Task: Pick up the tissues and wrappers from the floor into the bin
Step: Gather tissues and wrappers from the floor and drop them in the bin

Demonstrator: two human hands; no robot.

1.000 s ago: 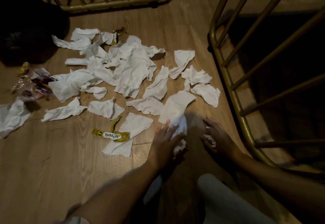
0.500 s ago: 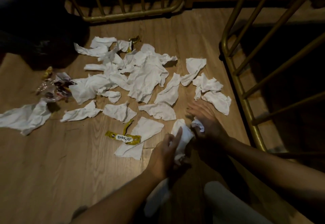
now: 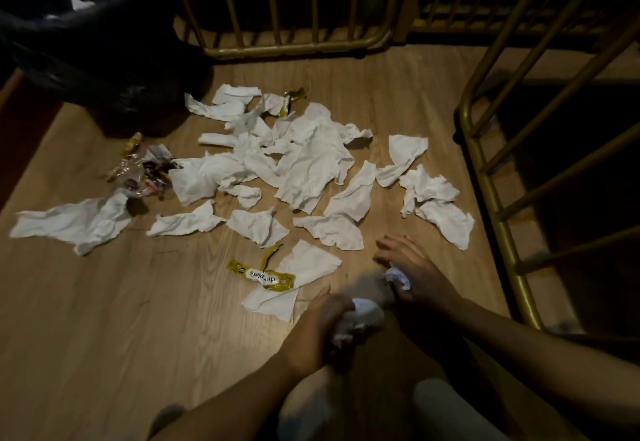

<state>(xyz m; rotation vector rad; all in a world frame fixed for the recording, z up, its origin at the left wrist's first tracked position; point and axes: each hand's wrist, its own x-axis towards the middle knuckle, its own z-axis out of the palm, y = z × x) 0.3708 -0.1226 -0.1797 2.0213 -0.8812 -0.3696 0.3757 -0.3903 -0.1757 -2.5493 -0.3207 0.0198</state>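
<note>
At the far left, a black bin (image 3: 86, 25) lined with a dark bag stands on the wooden floor (image 3: 104, 336), in the upper corner. Just below it lies a small heap of clear and coloured wrappers (image 3: 145, 174), and lower left of that a long crumpled tissue (image 3: 74, 220) lies flat on the boards. Toward the middle, a spread of white tissues (image 3: 304, 163) covers the floor, many overlapping, with a gold wrapper (image 3: 291, 101) at its far edge. Nearer the person, a yellow wrapper (image 3: 263, 276) with printed lettering lies partly over a flat tissue (image 3: 294, 278).

The left hand (image 3: 318, 329) is low in the middle, just right of that flat tissue. Its fingers are curled around a wad of tissue (image 3: 360, 317), which bulges out from the right side of the fist and sits above the floor. Just to the right, the right hand (image 3: 415, 274) is close to the floor with palm down. Its fingers (image 3: 391, 243) are stretched forward and loosely spread toward the nearest loose tissue (image 3: 332, 231), not touching it, while a small balled tissue (image 3: 396, 278) is tucked at the thumb side of the palm; how it is held is hidden. Further right, two crumpled tissues (image 3: 440, 205) lie near a gold metal railing (image 3: 491, 198) that runs along the right edge and across the top.
</note>
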